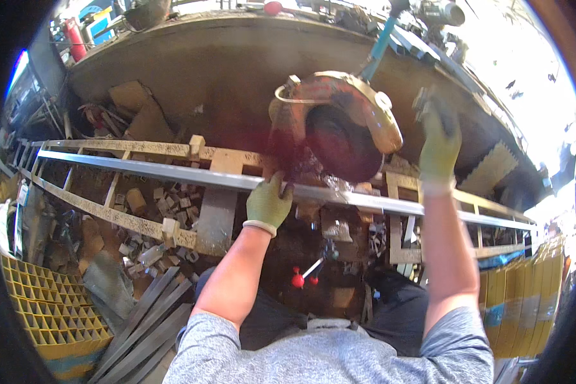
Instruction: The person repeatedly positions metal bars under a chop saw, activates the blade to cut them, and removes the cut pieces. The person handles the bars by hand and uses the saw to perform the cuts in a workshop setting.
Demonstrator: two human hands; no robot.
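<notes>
A long silvery metal bar [153, 169] lies across a ladder-like wooden and metal support frame [109, 144], passing beneath a cut-off saw [349, 121]. My left hand [269, 203], in a yellow-green glove, is closed over the bar just left of the saw. To the right of the saw, above the bar, my gloved right hand [440, 147] is raised and blurred by motion. Its fingers seem closed on a small grey metal piece [421, 104], whose shape is smeared. The saw has a worn orange guard and a teal arm [381, 48]; its blade area is dark, with a reddish blur beside it.
Beyond the saw runs a brown bench [237, 41] with metal scraps along its far edge. Cut pieces [173, 205] are heaped under the left frame. Yellow gridded stacks [51, 301] and grey strips [141, 326] lie lower left. A red-knobbed lever [310, 272] sticks up before me.
</notes>
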